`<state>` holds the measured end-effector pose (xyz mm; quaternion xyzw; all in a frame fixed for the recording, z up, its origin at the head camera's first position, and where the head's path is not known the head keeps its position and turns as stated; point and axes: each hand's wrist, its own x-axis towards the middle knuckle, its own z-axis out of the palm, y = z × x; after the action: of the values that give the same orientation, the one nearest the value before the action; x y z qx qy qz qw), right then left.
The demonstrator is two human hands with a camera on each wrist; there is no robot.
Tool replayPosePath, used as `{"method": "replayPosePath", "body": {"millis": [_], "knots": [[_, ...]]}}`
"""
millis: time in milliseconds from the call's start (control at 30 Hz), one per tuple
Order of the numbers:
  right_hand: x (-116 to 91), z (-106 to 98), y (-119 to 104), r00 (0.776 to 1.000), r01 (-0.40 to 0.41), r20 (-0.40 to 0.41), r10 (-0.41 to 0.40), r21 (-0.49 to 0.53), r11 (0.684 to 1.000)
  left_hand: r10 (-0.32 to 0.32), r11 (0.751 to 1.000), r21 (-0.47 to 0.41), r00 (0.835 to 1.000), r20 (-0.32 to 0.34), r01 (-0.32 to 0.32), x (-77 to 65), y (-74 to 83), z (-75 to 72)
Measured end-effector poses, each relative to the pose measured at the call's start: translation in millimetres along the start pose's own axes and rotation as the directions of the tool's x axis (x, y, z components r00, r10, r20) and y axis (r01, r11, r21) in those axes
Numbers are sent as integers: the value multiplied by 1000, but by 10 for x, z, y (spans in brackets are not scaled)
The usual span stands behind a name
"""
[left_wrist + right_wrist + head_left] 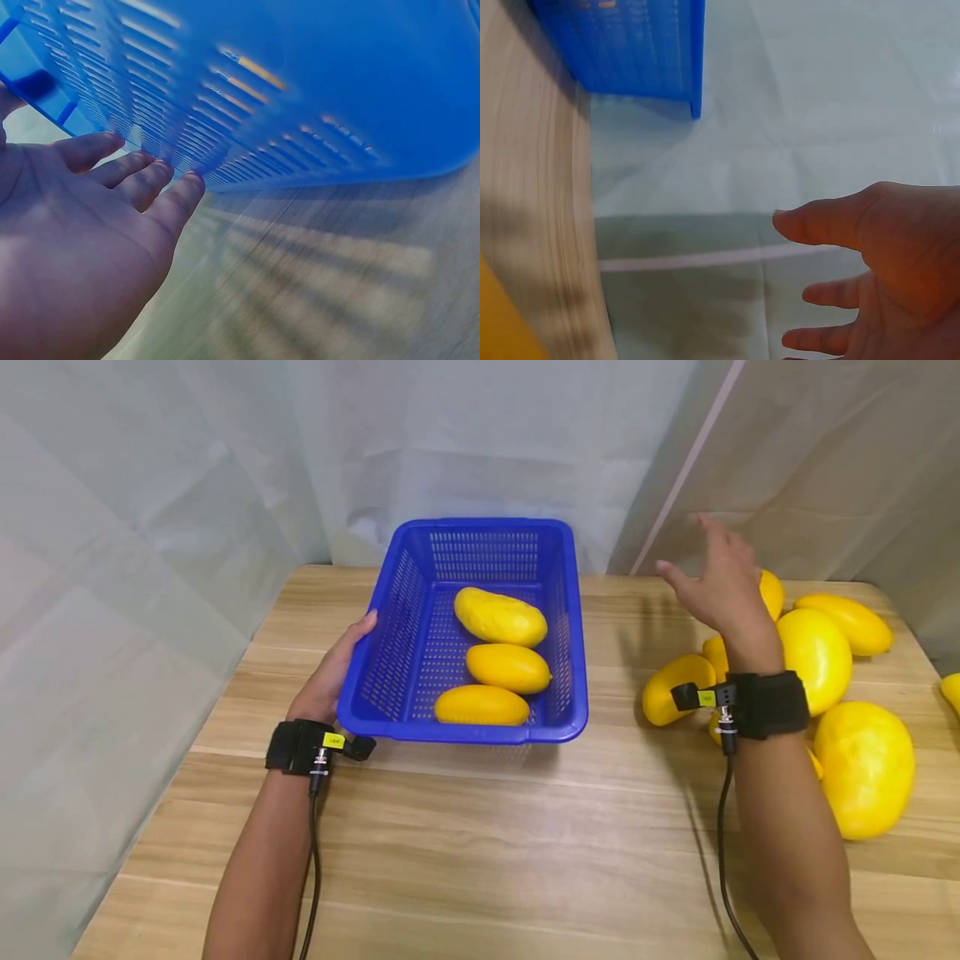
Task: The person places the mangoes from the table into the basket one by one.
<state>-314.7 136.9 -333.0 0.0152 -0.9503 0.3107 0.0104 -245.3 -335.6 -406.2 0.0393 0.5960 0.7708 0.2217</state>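
Observation:
A blue plastic basket (459, 733) with slotted walls stands over the middle of the wooden table. Inside lie a bumpy, long yellow fruit (500, 617) and two smooth, mango-like yellow fruits (507, 668). My left hand (333, 672) holds the basket's left side, thumb at the rim; in the left wrist view its fingertips (191, 184) press the slotted outer wall. To the right, my right hand (723, 581) is raised above a heap of yellow fruits, thumb spread from the fingers and nothing in its grasp. The right wrist view shows this hand (900, 255) against the pale curtain.
The heap on the right includes a large round yellow fruit (866, 768), another big one (816, 660) and several oblong ones, partly hidden by my right forearm. A further yellow piece (951, 692) shows at the right edge. Pale curtain (480, 435) hangs behind the table (465, 860).

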Motion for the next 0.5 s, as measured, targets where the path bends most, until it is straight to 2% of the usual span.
{"method": "replayPosePath", "body": {"millis": [267,500], "knots": [[14,-102,180,992,-119,-31,120,43,992,-16,1000,3,999,-45,17,3,10,12],[35,-116,279,985,-163,-43,165,60,985,-27,1000,-7,998,-50,26,-2,9,10]]}}
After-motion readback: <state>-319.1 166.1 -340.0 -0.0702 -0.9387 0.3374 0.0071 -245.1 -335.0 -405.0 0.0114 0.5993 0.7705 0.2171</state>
